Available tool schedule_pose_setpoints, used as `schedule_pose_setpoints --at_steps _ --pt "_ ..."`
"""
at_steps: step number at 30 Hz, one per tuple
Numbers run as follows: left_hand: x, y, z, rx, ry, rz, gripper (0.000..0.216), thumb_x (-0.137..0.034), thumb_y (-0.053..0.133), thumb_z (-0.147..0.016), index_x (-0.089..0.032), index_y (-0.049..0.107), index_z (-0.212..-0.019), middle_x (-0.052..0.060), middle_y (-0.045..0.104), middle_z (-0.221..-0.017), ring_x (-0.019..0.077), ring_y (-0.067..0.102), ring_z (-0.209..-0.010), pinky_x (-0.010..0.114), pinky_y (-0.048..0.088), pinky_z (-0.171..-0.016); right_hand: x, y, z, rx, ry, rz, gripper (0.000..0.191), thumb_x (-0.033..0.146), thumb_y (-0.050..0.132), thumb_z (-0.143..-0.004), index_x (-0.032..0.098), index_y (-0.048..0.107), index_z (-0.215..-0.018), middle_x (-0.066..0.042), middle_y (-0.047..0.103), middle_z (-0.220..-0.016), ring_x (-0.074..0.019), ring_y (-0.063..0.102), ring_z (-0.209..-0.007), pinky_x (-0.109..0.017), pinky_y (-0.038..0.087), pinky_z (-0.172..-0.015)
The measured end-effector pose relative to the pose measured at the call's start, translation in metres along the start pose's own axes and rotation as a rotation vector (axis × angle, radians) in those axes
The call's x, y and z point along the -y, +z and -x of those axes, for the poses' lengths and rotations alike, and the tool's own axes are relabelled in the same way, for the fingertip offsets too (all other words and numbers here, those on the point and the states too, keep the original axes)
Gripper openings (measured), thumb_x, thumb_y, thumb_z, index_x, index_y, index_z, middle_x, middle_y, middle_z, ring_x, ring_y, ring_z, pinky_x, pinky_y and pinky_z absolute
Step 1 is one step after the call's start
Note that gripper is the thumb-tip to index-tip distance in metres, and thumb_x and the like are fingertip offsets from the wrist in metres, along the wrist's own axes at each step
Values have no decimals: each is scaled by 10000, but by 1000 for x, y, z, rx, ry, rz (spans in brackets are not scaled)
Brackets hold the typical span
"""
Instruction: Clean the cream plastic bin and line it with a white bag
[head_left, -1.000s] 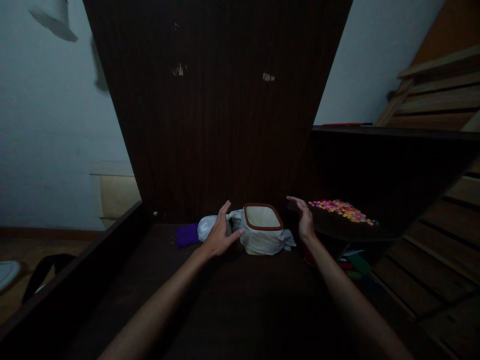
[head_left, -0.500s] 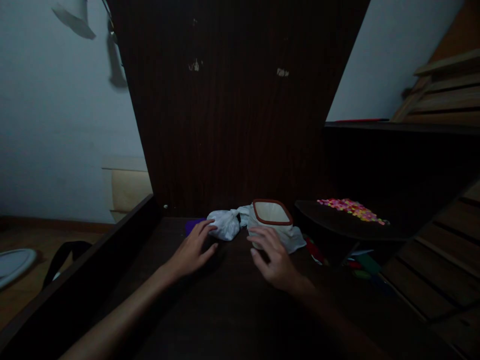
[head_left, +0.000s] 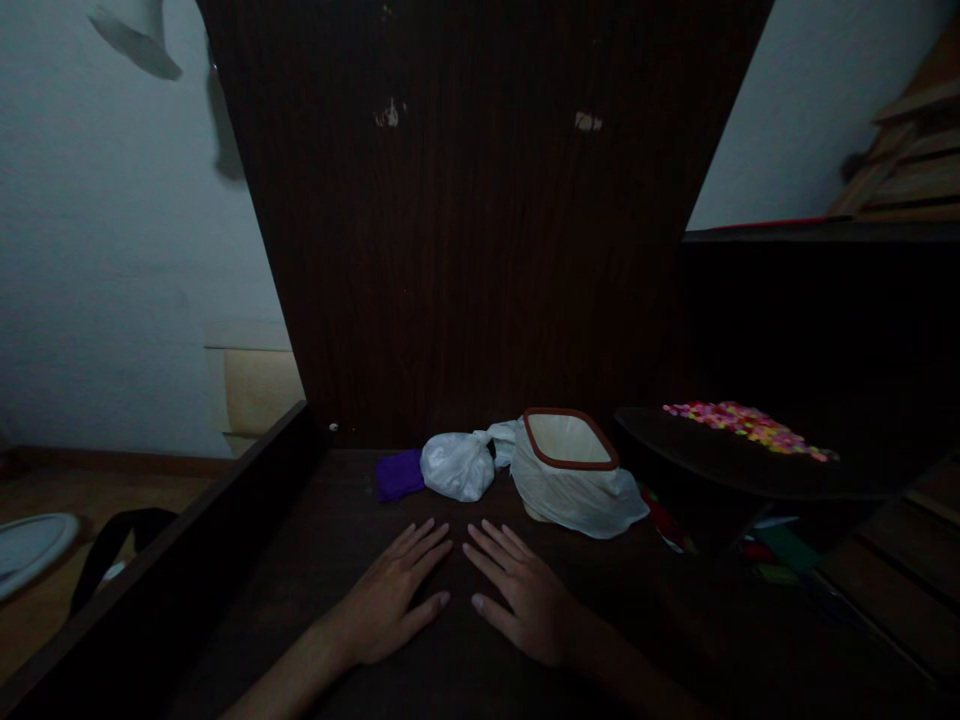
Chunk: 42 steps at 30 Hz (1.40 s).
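My left hand (head_left: 394, 595) is open, palm down, at the dark wooden surface (head_left: 457, 670), its fingers stretched forward. Facing it, my right hand (head_left: 521, 590) is open too, with its fingers spread and nothing in them. Just beyond the fingertips is a knotted white plastic bag (head_left: 457, 467), apart from both hands. A folded purple cloth-like piece (head_left: 400, 474) lies left of the bag. To the bag's right stands a small bin with a brown rim (head_left: 529, 440), lined with a white plastic bag (head_left: 577, 500) that spills over its outside.
A tall dark panel (head_left: 465, 250) rises behind these things. On the right, a rounded shelf (head_left: 675, 450) bears a heap of pink and yellow beads (head_left: 750, 425). Colourful packets (head_left: 784, 550) lie beneath it. A raised dark edge (head_left: 187, 520) runs along the left.
Both hands have drawn back toward me, away from the knotted bag and the bin, and come closer together. The view has shifted slightly, and the purple piece is now fully uncovered.
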<state>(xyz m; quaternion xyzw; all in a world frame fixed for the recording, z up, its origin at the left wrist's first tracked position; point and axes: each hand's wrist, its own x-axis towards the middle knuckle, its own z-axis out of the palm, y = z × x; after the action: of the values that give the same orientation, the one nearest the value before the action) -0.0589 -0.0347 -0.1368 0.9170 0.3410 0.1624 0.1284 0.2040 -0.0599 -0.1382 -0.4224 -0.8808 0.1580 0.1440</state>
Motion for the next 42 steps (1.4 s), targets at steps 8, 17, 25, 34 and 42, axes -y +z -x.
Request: schedule_pose_setpoints --at_steps 8,17,25,34,42 --pt "-1 -4 3 49 -21 8 600 -459 526 -996 -332 342 -1553 58 366 -1615 337 356 -1494 614 370 -1184 -4 -1 9 4 14 -9 565 394 495 -1002 192 443 -1527 -103 327 -1623 -323 272 -1515 -578 248 -1230" --pt "-1 -5 3 48 -14 1 612 -445 533 -997 -341 319 -1561 57 351 -1623 329 353 -1498 600 369 -1190 -4 -1 11 1 15 -9 560 420 464 -1018 210 430 -1536 -86 310 -1633 -311 254 -1523 -558 238 -1239" --pt "-1 -4 2 104 -32 -27 605 -478 481 -1017 -288 321 -1569 72 307 -1638 336 301 -1517 604 336 -1207 -2 -4 9 60 36 25 566 413 430 -1032 177 408 -1546 -94 265 -1648 -311 209 -1535 -566 214 -1241" --pt "-1 -4 2 120 -33 -36 610 -483 457 -1026 -280 295 -1578 72 291 -1644 335 297 -1518 610 331 -1210 -4 -1 10 35 24 36 552 383 465 -1024 185 423 -1537 -92 294 -1638 -305 227 -1530 -571 226 -1237" --pt "-2 -5 3 129 -36 -30 605 -485 459 -1025 -265 318 -1571 78 294 -1643 337 286 -1521 611 326 -1211 -5 2 11 10 1 58 552 369 469 -1023 180 418 -1539 -100 294 -1636 -314 235 -1526 -579 248 -1227"
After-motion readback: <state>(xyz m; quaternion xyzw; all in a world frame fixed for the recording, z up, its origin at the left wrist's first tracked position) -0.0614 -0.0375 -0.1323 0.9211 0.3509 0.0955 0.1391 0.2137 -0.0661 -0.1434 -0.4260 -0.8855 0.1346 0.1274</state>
